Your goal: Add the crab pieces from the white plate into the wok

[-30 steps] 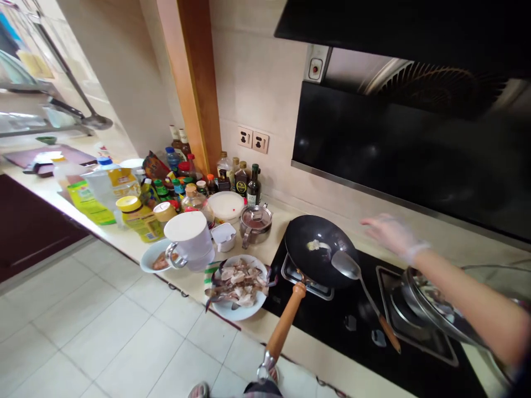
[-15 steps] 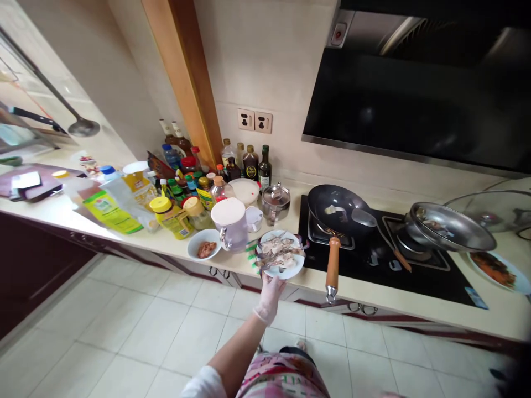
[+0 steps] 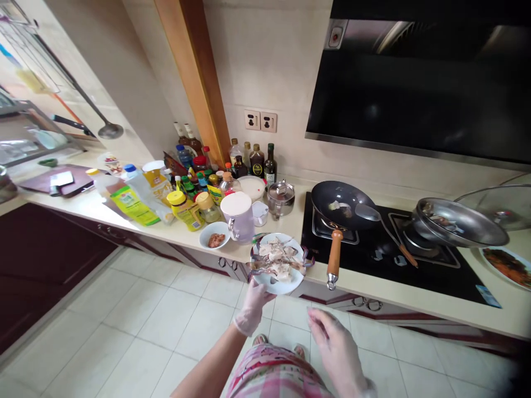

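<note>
My gloved left hand (image 3: 251, 307) grips the near rim of a white plate (image 3: 279, 285) heaped with cut crab pieces (image 3: 277, 257), held just off the counter's front edge. My gloved right hand (image 3: 335, 344) hovers below and to the right of the plate, fingers spread, holding nothing. A black wok (image 3: 341, 203) with a wooden handle (image 3: 334, 255) sits on the left burner with a small bit of food in it. A metal ladle (image 3: 366, 213) rests on its rim.
A steel pan (image 3: 458, 223) sits on the right burner, a glass lid (image 3: 498, 202) behind it. A plate of cooked food (image 3: 508, 265) is at far right. Left of the hob stand a lilac mug (image 3: 238, 216), a small bowl (image 3: 214, 235), a lidded pot (image 3: 281, 197) and several bottles (image 3: 249, 161).
My left hand has pulled the crab plate off the counter toward me. My right hand left the wok area and now shows low in front of me. The view stepped back.
</note>
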A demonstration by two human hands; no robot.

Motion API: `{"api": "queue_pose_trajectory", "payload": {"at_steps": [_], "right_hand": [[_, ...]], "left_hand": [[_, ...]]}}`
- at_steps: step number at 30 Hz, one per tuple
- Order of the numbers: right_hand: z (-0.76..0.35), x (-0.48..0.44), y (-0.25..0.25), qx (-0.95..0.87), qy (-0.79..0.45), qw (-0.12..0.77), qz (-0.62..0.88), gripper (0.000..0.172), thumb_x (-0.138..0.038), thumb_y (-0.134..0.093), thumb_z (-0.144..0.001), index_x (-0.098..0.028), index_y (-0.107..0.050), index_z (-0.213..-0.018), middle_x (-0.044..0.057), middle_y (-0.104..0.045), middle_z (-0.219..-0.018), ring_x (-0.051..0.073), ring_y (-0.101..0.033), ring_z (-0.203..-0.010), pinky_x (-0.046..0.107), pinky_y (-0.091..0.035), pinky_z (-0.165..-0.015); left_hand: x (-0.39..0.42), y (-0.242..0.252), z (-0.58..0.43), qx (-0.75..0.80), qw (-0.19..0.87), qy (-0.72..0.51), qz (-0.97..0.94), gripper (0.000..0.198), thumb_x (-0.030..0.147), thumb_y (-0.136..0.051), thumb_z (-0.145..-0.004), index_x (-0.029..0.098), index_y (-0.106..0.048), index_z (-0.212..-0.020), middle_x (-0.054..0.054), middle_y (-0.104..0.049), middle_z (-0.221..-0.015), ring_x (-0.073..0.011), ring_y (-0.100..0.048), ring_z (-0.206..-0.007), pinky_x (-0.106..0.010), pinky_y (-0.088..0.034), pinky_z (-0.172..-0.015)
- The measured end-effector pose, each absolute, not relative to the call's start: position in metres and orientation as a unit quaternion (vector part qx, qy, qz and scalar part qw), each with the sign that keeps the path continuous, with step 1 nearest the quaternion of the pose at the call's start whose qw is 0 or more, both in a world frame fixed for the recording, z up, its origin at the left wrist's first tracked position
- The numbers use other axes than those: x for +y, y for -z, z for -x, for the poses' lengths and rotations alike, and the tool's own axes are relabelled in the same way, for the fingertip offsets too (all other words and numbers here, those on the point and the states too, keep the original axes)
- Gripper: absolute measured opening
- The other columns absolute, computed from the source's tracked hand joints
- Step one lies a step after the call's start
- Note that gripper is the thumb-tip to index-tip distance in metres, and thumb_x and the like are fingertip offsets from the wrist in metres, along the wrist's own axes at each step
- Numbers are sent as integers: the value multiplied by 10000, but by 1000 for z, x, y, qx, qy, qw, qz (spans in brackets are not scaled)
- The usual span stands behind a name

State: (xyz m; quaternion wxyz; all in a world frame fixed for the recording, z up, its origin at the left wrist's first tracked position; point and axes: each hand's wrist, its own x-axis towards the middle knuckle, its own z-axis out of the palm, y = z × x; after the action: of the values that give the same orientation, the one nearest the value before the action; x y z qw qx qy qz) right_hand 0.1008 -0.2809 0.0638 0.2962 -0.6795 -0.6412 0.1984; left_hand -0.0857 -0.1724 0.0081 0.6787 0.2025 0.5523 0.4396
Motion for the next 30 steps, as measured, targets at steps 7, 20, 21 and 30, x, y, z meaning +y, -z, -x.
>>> {"api": "queue_pose_trajectory", "payload": {"at_steps": [7,20,21,30], "right_hand": [[-50,-216,-108,-718,-41,54,693,566,-186,-704,-814,-258,-559,-1356,120,-656,-1204,263,-681,-954,343,-544,-785],[-68,-210,-155,-669,-105,-47,734,194,-181,-496,-934,-165,-689,-957,104,-694,-1003,219,-671,-861,277,-406,-628],[-74,-210,-156,-660,-112,-38,742,188,-195,-500,-934,-172,-686,-954,93,-704,-968,210,-672,-840,271,-387,-615],[-127,-205,-197,-603,-175,66,776,154,-213,-566,-820,-200,-653,-693,-4,-678,-704,127,-586,-657,227,-325,-552]], "left_hand": [[-228,-55,141,606,655,-389,-228,477,182,-586,-560,222,-581,-1035,-20,-741,-867,-184,-682,-726,-276,-529,-629],[-205,-93,126,531,714,-337,-308,435,284,-726,-557,203,-606,-967,-50,-736,-833,-204,-673,-684,-279,-528,-564],[-202,-96,124,524,717,-334,-316,433,286,-723,-555,201,-600,-962,-50,-734,-825,-204,-670,-681,-282,-531,-561],[-174,-110,101,496,739,-290,-351,446,237,-671,-548,196,-566,-980,-47,-728,-795,-200,-655,-640,-318,-550,-572]]}}
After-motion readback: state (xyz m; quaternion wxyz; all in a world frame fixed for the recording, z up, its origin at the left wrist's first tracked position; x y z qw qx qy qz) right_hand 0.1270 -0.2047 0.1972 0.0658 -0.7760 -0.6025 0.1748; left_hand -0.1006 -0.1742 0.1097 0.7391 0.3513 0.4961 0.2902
